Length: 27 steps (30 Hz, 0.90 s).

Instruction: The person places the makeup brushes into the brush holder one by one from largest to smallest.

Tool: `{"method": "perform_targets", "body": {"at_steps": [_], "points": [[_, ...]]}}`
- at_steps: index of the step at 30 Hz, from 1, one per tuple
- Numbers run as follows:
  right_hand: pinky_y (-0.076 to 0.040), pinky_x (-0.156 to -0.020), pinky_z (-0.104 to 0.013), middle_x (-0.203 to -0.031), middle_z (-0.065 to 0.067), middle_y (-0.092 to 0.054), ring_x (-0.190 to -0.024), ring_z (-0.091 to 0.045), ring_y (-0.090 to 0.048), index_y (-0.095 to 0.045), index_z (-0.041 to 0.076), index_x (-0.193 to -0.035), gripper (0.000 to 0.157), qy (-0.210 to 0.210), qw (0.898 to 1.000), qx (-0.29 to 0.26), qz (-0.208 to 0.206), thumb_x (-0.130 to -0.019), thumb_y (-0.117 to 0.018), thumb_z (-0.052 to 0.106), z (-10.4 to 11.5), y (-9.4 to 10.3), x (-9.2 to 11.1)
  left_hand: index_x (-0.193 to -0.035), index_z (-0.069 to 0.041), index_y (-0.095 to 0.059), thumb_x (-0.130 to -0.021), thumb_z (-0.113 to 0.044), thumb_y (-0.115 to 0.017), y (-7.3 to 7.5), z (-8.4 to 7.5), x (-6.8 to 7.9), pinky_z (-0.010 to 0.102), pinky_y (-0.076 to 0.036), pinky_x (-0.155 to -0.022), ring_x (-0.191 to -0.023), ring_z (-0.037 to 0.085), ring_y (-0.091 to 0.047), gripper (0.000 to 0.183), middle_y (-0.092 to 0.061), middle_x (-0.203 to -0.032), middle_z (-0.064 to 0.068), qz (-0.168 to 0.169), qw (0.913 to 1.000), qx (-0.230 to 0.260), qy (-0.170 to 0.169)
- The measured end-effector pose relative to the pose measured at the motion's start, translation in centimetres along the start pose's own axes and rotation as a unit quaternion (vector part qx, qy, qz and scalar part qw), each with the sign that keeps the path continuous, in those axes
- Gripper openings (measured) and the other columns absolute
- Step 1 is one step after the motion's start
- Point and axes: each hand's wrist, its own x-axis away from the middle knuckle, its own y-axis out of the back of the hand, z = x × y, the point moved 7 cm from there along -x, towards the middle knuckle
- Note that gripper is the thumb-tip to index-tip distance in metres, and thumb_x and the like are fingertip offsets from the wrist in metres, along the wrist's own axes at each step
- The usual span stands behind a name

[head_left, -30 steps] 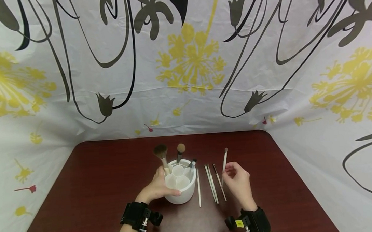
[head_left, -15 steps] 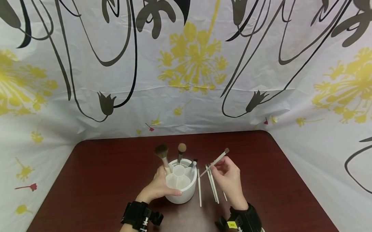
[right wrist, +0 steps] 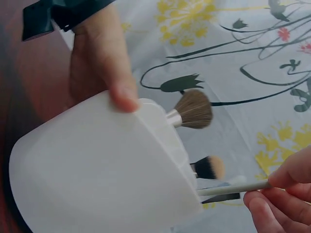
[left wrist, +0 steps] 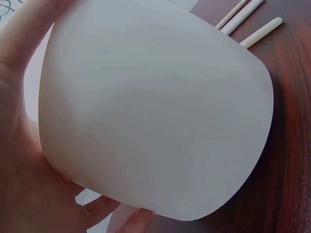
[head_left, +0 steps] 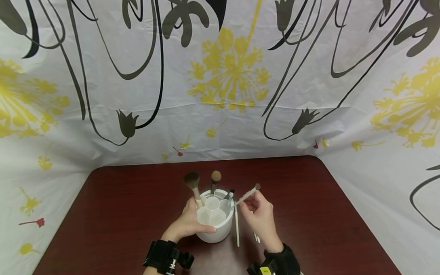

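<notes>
Right hand (head_left: 260, 218): pinching one slim pale brush (head_left: 246, 194) between thumb and fingers. Since half a second ago, the hand is moving leftward, bringing the brush from above the loose brushes to the right edge of the white compartmented holder (head_left: 217, 234). Brush, position in grip: bristles projecting up and right past the fingertips, handle slanting down and left; its lower end is reaching the holder's rim, depth inside being unclear. Left hand (head_left: 189, 221): gripping the holder's left side, thumb lying across the near wall, staying as before. Holder contents: fluffy brush (head_left: 191, 179), tan-tipped brush (head_left: 216, 176), both leaning upward. Beside the holder: one pale brush (head_left: 237, 229), lying on the dark-red table (head_left: 114, 222).
</notes>
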Motion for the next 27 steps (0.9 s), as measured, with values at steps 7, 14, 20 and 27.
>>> {"method": "perform_targets", "body": {"at_steps": [7,14,20,27], "points": [[-0.051,-0.060,-0.025,-0.078,-0.008,-0.065,-0.068,-0.013,-0.061,-0.061,0.005,-0.088,0.019,0.041,0.998,0.044,0.011,-0.075,-0.067,-0.007,-2.3,-1.5,0.5,-0.137,-0.002,-0.018,-0.052,-0.035,-0.086,-0.1,0.0,0.0,0.051,-0.033,-0.093,-0.119,0.033,-0.034,0.113,-0.034,-0.128,0.018,-0.002,1.0000,-0.007,0.003],[-0.051,-0.060,-0.024,-0.078,-0.004,-0.065,-0.068,-0.009,-0.060,-0.064,0.003,-0.087,0.017,0.083,0.992,0.090,0.017,-0.073,-0.068,-0.007,-2.2,-2.1,0.8,-0.137,0.000,-0.018,-0.052,-0.034,-0.086,-0.1,-0.3,0.0,0.051,-0.033,-0.093,-0.119,0.033,-0.034,0.114,-0.034,-0.128,0.019,-0.004,0.9999,-0.009,-0.004],[-0.052,-0.062,-0.026,-0.079,-0.005,-0.065,-0.070,-0.010,-0.061,-0.065,0.002,-0.087,0.017,0.078,0.991,0.100,0.030,-0.072,-0.070,-0.006,-2.5,-2.3,0.8,-0.136,0.000,-0.020,-0.052,-0.036,-0.086,-0.2,-0.4,0.1,0.050,-0.033,-0.092,-0.118,0.034,-0.035,0.113,-0.035,-0.127,0.020,-0.005,0.9999,-0.007,-0.008],[-0.052,-0.061,-0.028,-0.081,-0.006,-0.065,-0.071,-0.011,-0.062,-0.064,0.002,-0.091,0.017,0.088,0.992,0.094,0.018,-0.076,-0.068,-0.002,-2.6,-1.2,0.5,-0.137,-0.001,-0.018,-0.052,-0.036,-0.086,-0.1,-0.2,0.1,0.052,-0.032,-0.093,-0.120,0.036,-0.032,0.114,-0.032,-0.130,0.021,-0.005,1.0000,-0.006,0.001]]}}
